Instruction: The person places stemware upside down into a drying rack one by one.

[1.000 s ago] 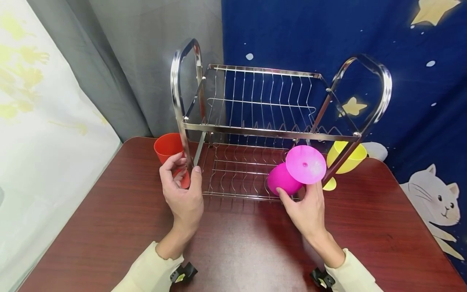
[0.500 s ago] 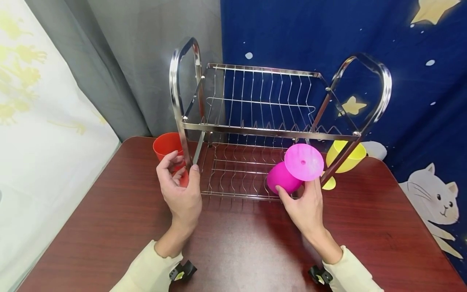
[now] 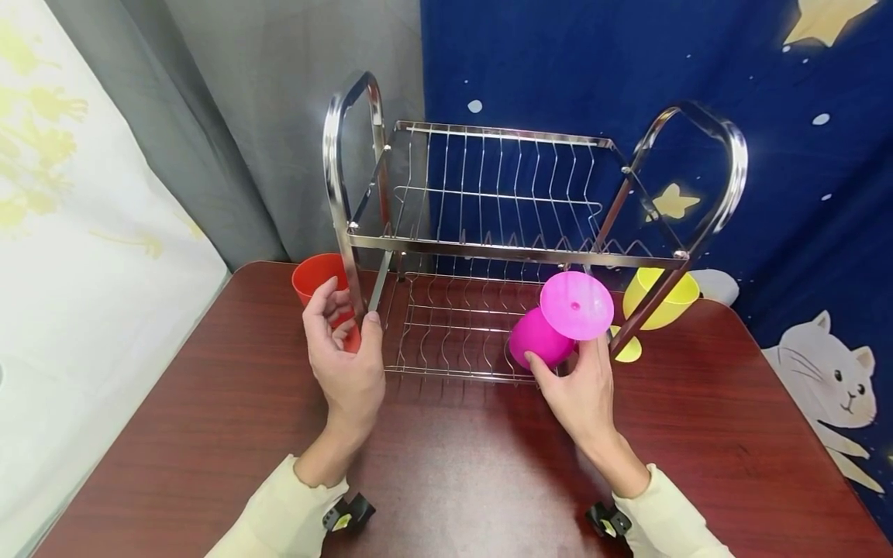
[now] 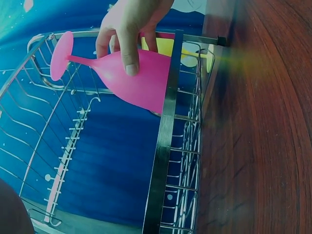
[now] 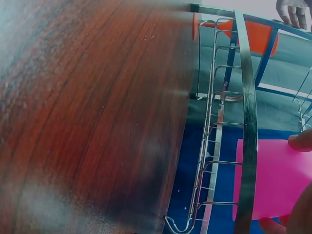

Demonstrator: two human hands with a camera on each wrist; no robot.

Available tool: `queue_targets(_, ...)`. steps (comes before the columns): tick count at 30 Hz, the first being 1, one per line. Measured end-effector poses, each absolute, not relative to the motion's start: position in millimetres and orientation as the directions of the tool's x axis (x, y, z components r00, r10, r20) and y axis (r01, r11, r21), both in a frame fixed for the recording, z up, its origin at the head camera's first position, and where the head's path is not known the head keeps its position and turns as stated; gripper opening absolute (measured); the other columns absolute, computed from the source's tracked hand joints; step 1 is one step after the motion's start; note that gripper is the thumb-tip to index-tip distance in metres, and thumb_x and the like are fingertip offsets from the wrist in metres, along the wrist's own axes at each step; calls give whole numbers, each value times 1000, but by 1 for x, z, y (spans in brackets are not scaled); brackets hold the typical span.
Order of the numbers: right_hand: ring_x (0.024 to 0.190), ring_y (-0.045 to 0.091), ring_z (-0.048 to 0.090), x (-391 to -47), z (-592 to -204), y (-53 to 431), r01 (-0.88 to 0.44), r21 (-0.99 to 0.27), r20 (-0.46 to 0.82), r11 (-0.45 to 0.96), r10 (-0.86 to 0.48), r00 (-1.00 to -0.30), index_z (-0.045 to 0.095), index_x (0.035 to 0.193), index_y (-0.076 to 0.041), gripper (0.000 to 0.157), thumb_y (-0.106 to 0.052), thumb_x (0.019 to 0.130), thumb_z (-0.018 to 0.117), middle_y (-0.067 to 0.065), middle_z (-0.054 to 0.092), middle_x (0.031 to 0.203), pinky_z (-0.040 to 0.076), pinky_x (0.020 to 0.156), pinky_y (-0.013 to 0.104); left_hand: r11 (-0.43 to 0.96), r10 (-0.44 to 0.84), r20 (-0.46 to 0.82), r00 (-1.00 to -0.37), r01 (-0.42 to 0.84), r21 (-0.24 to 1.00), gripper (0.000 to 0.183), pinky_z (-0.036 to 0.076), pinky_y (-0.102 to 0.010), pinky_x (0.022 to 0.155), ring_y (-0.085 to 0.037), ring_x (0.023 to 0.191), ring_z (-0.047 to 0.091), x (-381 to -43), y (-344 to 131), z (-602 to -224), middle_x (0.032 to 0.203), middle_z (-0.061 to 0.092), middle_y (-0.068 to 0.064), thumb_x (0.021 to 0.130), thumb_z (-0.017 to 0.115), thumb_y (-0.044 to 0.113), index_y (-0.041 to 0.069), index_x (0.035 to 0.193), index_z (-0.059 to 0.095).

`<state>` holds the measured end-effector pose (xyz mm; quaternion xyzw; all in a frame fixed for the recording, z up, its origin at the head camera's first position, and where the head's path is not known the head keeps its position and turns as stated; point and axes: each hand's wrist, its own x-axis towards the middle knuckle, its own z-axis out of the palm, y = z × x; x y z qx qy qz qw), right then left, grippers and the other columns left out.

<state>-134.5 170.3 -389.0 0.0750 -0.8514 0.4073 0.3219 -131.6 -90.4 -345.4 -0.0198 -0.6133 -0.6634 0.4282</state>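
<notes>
A magenta plastic goblet [image 3: 540, 341] is upside down and tilted in the lower tier of the metal dish rack [image 3: 516, 254], its pale round foot [image 3: 577, 304] raised. My right hand [image 3: 582, 395] holds its bowl between thumb and fingers. In the left wrist view, the goblet [image 4: 129, 80] has its rim behind the rack's front rail; whether it touches the wires cannot be told. Beside the rack's left front post is my left hand [image 3: 345, 368], fingers loosely bent, thumb near the post. Contact is unclear. Behind those fingers stands a red goblet [image 3: 315, 270], partly hidden.
At the right, a yellow goblet [image 3: 656, 310] stands behind the rack's right post. The rack has two wire tiers and looped chrome handles at both ends. It stands on a reddish-brown table [image 3: 446, 473], with grey and blue curtains [image 3: 558, 62] behind.
My right hand and the magenta goblet shift slightly left and up, the foot tipping a little farther back. My left hand stays by the post, its fingers moving only slightly.
</notes>
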Motion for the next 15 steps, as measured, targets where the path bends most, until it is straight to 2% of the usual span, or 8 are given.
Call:
queue_targets(9,114,24,50,-137,-389,168,-383,-654,606,652,148,-782,43,141,-12,85,-16,68,86,14,49,130,55,82,51,133,-530,535,-659,558,819,45,47,-29,92,-21,106,53,-134,-91,-345,116,57,-10,85,59,-6,1,128,54)
queue_targets(15,115,24,50,-140,-390,167,-376,-659,601,651,157,-783,44,140,-13,84,-18,68,87,14,50,131,55,84,50,134,-520,533,-668,553,823,39,49,-26,89,-25,103,55,-137,-94,-345,112,58,-13,85,56,-12,-6,123,54)
